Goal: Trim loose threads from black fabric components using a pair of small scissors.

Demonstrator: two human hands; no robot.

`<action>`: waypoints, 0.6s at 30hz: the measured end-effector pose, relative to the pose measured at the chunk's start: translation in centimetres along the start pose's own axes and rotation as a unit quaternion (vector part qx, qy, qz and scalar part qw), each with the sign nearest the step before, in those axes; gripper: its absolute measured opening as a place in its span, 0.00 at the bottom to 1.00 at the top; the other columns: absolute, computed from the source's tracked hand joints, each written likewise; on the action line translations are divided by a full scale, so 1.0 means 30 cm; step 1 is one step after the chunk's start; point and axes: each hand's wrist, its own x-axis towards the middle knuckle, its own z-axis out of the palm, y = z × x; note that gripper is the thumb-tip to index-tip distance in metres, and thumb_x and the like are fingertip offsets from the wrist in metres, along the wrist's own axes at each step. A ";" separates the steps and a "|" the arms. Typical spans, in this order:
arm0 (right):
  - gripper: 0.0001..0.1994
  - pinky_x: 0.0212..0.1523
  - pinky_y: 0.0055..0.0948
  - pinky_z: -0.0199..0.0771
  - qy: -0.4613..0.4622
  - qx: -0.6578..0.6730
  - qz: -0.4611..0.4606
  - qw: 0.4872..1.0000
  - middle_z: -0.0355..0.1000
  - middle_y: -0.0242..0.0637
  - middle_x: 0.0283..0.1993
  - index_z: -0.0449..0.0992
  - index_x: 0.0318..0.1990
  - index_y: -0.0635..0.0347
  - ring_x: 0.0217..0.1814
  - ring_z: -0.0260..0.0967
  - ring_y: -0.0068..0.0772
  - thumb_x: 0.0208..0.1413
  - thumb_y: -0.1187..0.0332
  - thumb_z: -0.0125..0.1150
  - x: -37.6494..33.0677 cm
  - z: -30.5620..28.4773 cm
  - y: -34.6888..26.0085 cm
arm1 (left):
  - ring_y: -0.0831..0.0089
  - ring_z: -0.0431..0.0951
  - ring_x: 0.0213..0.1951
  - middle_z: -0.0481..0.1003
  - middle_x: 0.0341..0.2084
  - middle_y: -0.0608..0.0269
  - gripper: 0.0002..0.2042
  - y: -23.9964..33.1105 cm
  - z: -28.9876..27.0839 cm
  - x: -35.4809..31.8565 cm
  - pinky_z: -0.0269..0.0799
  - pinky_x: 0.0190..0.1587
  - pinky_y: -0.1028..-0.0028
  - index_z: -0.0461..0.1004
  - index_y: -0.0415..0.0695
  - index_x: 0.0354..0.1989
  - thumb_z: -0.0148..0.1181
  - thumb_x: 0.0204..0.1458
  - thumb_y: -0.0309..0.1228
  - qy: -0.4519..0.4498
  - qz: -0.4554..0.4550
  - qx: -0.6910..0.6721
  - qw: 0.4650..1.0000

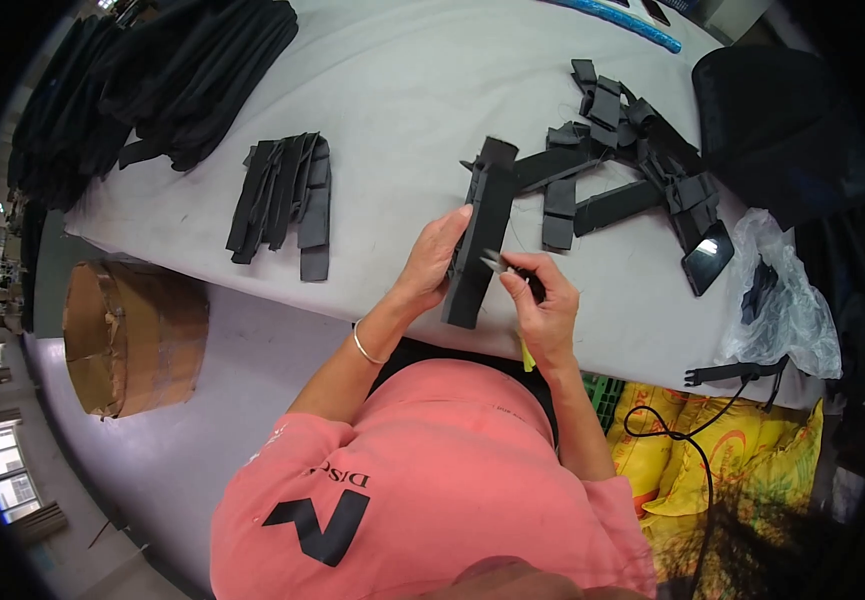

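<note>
My left hand (436, 255) is closed on the side of a black fabric strip (484, 225), which is held lengthwise over the table's near edge. My right hand (549, 308) grips a pair of thread snips (493, 262) with dark handles, and the parted metal tips are at the strip's right edge. A bit of yellow (527, 356) shows below that hand. Right of the strip lies a loose heap of similar black fabric strips (617, 205). Farther left, a neater bundle of black strips (287, 200) rests on the pale table cloth (392, 100).
Dark folded fabric (197, 75) is piled at the far left. To the right are a phone (707, 257), a clear plastic bag (784, 310), a black buckle strap (727, 373) and a large black item (782, 130). A cardboard box (157, 340) stands beside the table, with yellow sacks (682, 450) at lower right.
</note>
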 end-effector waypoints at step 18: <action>0.05 0.18 0.15 0.48 0.048 0.249 0.161 0.954 0.63 0.19 0.23 0.77 0.40 0.59 0.19 0.50 0.09 0.57 0.72 0.59 0.130 -0.101 0.060 | 0.67 0.75 0.31 0.75 0.38 0.47 0.22 0.032 -0.080 0.005 0.73 0.31 0.74 0.71 0.41 0.48 0.42 0.62 0.47 -0.079 -0.108 -0.295 0.946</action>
